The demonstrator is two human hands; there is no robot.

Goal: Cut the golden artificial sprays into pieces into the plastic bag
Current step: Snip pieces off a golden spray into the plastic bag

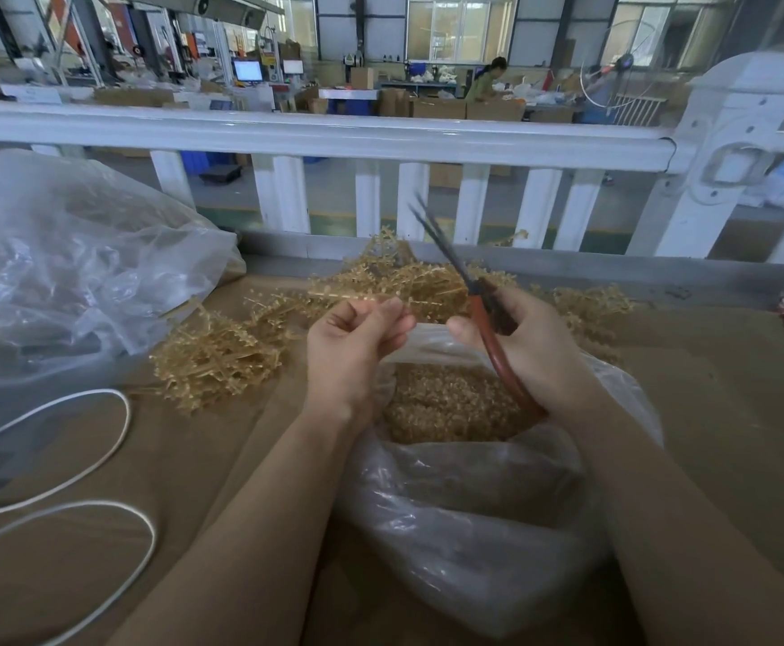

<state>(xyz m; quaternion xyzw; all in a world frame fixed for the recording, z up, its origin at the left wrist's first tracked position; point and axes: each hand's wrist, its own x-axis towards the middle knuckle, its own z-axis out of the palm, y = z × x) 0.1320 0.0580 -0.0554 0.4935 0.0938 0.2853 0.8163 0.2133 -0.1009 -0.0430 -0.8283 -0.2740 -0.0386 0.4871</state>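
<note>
Our left hand [357, 340] pinches the rim of the plastic bag [474, 505], and our right hand [516, 338] grips red-handled scissors [488, 328] above it. Cut gold bits fill the bag; golden sprays [222, 352] lie just behind on the brown table [730, 389]. We can read no writing.

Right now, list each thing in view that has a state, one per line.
left hand: fingers curled, pinching a thin golden stem.
right hand: grips the scissors.
scissors: red handles, blades blurred, pointing up and away.
plastic bag: mouth open, cut golden pieces inside.
golden sprays: uncut, heaped on the table beyond the bag.
large clear bag: crumpled, at left.
white cord: looped, loose.
</note>
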